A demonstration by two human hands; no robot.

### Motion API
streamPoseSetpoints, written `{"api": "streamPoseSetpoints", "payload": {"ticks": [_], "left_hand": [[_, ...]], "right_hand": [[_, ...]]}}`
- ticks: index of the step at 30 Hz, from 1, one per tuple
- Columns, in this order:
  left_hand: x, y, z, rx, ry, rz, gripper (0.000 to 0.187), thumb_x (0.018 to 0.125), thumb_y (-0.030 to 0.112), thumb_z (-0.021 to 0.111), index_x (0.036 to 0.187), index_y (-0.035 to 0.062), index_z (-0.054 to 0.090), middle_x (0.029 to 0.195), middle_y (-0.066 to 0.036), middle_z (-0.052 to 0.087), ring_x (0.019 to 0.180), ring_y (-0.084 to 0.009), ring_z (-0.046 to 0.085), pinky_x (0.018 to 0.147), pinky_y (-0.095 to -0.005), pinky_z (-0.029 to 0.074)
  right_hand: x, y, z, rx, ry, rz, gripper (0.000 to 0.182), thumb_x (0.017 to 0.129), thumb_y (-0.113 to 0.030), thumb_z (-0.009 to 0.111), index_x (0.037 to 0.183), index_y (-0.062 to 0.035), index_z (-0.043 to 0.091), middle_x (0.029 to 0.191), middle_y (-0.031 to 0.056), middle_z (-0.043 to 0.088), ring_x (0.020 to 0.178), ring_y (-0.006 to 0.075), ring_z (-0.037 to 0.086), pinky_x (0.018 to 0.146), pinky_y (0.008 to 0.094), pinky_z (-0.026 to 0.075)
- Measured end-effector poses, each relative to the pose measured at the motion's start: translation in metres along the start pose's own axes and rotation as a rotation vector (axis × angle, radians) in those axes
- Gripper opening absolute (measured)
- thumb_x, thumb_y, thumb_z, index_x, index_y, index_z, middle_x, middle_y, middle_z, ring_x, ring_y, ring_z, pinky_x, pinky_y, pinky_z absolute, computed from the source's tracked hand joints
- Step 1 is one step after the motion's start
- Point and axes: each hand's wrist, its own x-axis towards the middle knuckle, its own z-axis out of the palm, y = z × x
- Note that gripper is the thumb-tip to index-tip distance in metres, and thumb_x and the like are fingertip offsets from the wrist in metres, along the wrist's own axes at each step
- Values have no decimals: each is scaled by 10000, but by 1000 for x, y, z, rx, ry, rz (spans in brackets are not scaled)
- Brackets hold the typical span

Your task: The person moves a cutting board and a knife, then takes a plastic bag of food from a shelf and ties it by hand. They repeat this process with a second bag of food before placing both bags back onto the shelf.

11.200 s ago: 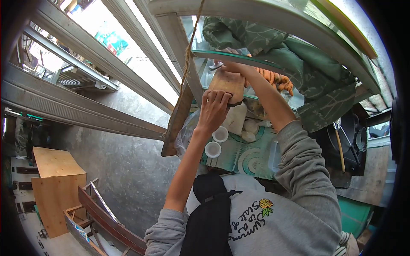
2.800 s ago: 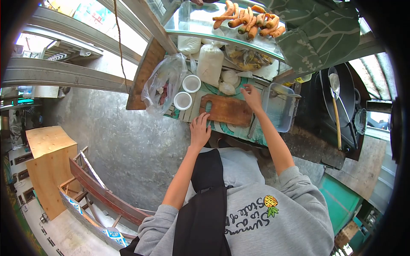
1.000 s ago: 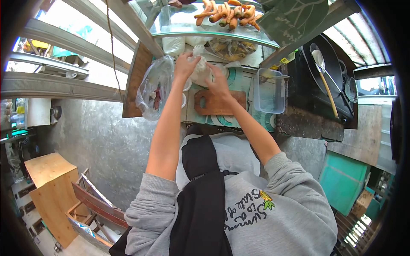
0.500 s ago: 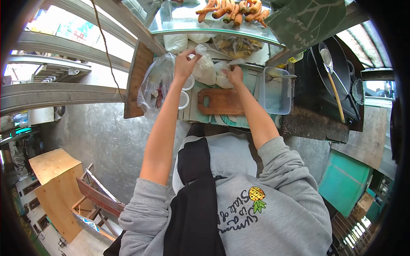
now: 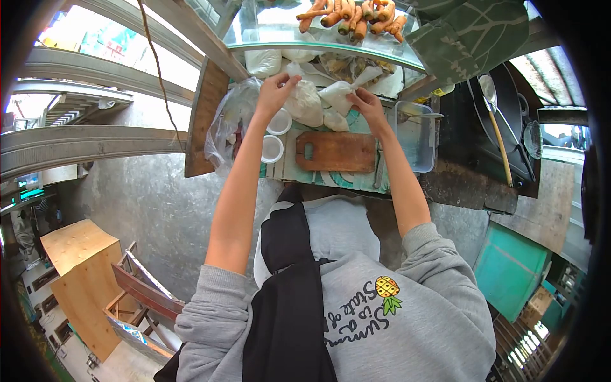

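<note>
My left hand (image 5: 277, 92) pinches the gathered top of a clear plastic bag (image 5: 305, 105) filled with something whitish, standing on the table. In my right hand (image 5: 369, 106) are the fingertips closed on a smaller plastic bag of white contents (image 5: 337, 95), its twisted neck pointing up and right. A small pale bag (image 5: 336, 120) lies between them, just below. Nearer to me sits a wooden cutting board (image 5: 335, 152) with a handle slot. Two white round tubs (image 5: 272, 149) stand beside my left forearm.
Left is a large clear plastic bag (image 5: 223, 134); right, a clear plastic container (image 5: 414, 141) with a utensil across it. Carrots (image 5: 356, 18) lie on a glass shelf (image 5: 318, 46) above the table. A black wok (image 5: 503, 121) with a wooden-handled ladle stands far right.
My right hand has moved slightly right, lifting and tilting the smaller white bag and uncovering the small pale bag below. My left hand keeps its pinch in nearly the same place.
</note>
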Motion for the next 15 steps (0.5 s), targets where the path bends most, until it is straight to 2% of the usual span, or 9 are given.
{"api": "streamPoseSetpoints", "payload": {"ticks": [3, 5, 6, 8, 9, 11, 12, 13, 15], "left_hand": [[-2, 9, -3, -36, -29, -64, 415, 842, 379, 634, 761, -26, 597, 603, -14, 493, 599, -94, 396, 554, -265, 348], [-5, 21, -6, -58, -51, -120, 399, 847, 366, 635, 756, -22, 603, 608, 9, 481, 601, -82, 388, 554, -254, 337], [-7, 26, -7, -122, -81, -174, 375, 851, 351, 635, 756, -11, 611, 618, 27, 469, 604, -71, 381, 553, -243, 324], [-9, 35, -11, -185, -109, -228, 351, 855, 336, 636, 755, 0, 619, 628, 44, 457, 607, -59, 374, 552, -233, 312], [-9, 37, -12, -205, -116, -243, 333, 857, 329, 635, 761, 10, 625, 633, 49, 458, 609, -54, 376, 552, -228, 305], [-8, 33, -15, -228, -121, -260, 315, 859, 322, 634, 767, 21, 630, 639, 53, 458, 612, -49, 379, 553, -223, 299], [-5, 26, -17, -195, -160, -286, 287, 875, 346, 609, 887, 63, 662, 705, 49, 514, 641, -47, 406, 595, -214, 338], [-3, 24, -19, -163, -199, -311, 308, 891, 370, 585, 1006, 106, 693, 771, 45, 570, 670, -44, 434, 637, -205, 376], [-3, 21, -19, -133, -172, -306, 310, 884, 378, 592, 965, 95, 687, 780, 38, 585, 682, -45, 451, 638, -204, 376]], "right_hand": [[-5, -9, -1, 36, -18, 12, 319, 846, -222, 657, 1083, -10, 627, 1001, 11, 641, 913, 100, 577, 804, 264, 449], [-1, -5, -5, -256, 29, -107, 340, 824, -226, 674, 1092, -23, 625, 971, 44, 655, 885, 120, 593, 799, 266, 461], [-1, -2, -4, -256, 28, -108, 340, 824, -226, 674, 1092, -23, 625, 971, 44, 655, 885, 120, 593, 799, 266, 461], [0, 5, 0, -574, 166, -253, 341, 807, -223, 672, 1098, -49, 628, 954, 92, 667, 873, 178, 625, 786, 301, 479], [3, 16, -2, -573, 164, -253, 341, 807, -223, 672, 1098, -49, 628, 954, 92, 667, 873, 178, 625, 786, 301, 479], [12, 39, -8, -698, 177, -224, 299, 805, -211, 646, 1067, -67, 639, 951, 133, 663, 872, 265, 637, 773, 348, 490], [10, 34, -4, -700, 173, -223, 299, 805, -211, 646, 1067, -67, 639, 951, 133, 663, 872, 265, 637, 773, 348, 490], [6, 21, 5, -883, 234, -178, 268, 813, -211, 629, 1040, -70, 646, 958, 128, 659, 886, 285, 627, 774, 360, 489], [-5, -9, 26, -1068, 288, -134, 241, 821, -212, 612, 1013, -72, 653, 964, 123, 655, 900, 305, 617, 775, 372, 487]]}}
